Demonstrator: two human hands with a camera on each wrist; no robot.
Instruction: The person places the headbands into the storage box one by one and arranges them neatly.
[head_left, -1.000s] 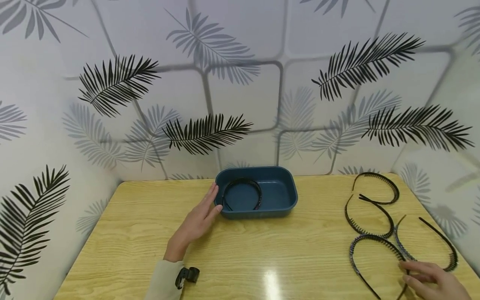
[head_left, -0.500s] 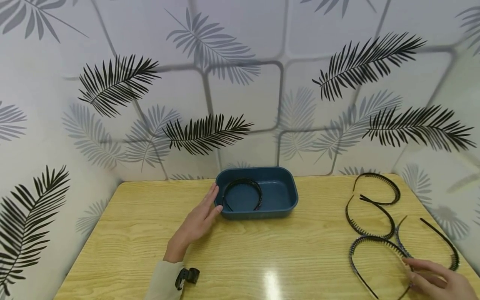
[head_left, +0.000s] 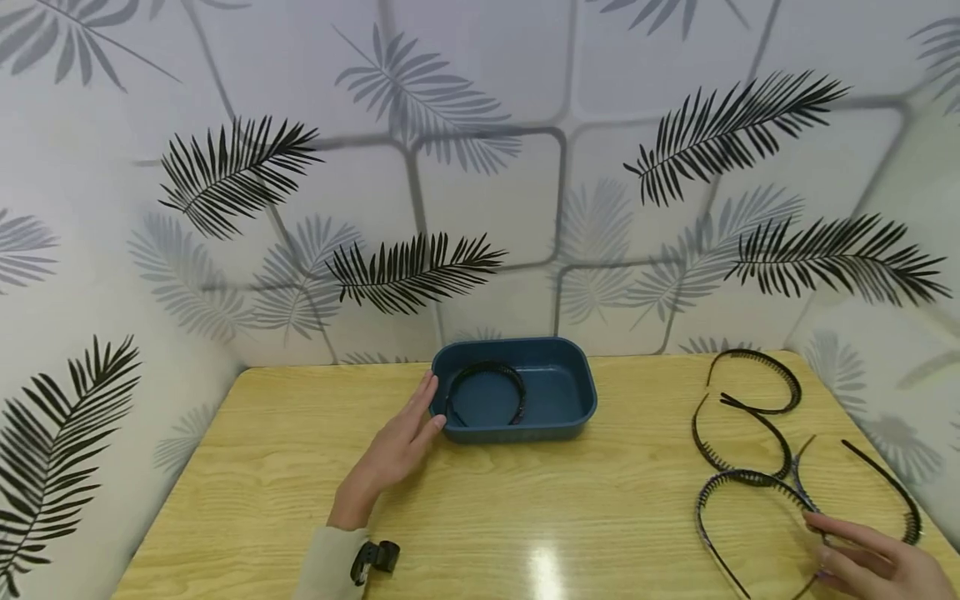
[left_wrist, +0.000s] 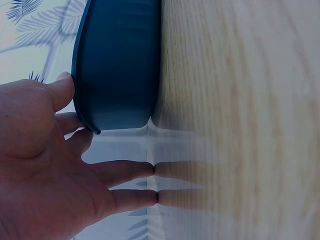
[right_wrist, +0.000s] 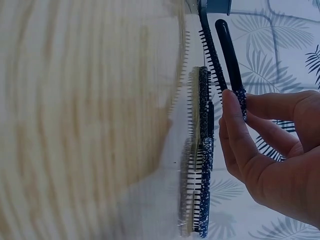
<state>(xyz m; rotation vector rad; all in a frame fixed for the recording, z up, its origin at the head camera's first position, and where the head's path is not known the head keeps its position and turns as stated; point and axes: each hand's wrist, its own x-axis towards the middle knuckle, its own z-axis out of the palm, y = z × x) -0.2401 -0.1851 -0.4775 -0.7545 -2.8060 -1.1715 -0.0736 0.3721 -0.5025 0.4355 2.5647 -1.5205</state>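
My left hand (head_left: pixel 397 446) rests at the left end of a blue rectangular bin (head_left: pixel 551 432), its fingers fairly straight. In the left wrist view, thumb and some fingers touch the bin's rim (left_wrist: pixel 76 65), while two other fingers reach down to the tabletop. Inside the bin lies a black toothed headband (head_left: pixel 522 392). At the right, my right hand (head_left: pixel 881 554) pinches a dark, speckled toothed headband (head_left: pixel 702 521) between thumb and fingers. In the right wrist view this headband (right_wrist: pixel 229 47) is tilted up off the table, with other headbands below it.
Beyond the held headband lie two more black headbands, one at the back (head_left: pixel 795 387) and one nearer (head_left: pixel 783 446). Another headband (head_left: pixel 896 492) lies at the right table edge. A leaf-patterned wall (head_left: pixel 525 208) stands behind the wooden table (head_left: pixel 585 508).
My right hand has shifted slightly right with its headband, whose left leg has swung a little left. The left hand and the bin hold their places.
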